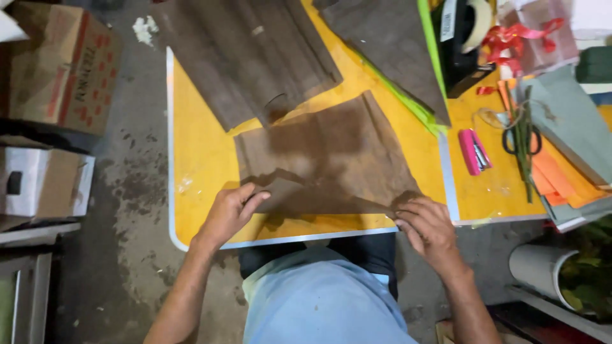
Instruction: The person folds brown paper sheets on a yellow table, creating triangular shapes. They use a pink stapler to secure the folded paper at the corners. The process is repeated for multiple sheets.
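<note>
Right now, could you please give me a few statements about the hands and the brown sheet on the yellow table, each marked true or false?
1. Both hands grip the near edge of the brown sheet. True: the left hand and the right hand pinch it at either end.
2. The sheet lies on a green table. False: the table is yellow with a pale rim.
3. A pink stapler lies to the right of the sheet. True.
4. The right hand holds the scissors. False: the scissors lie on the table, apart from both hands.
5. A stack of brown sheets lies beyond the one being handled. True.
</note>
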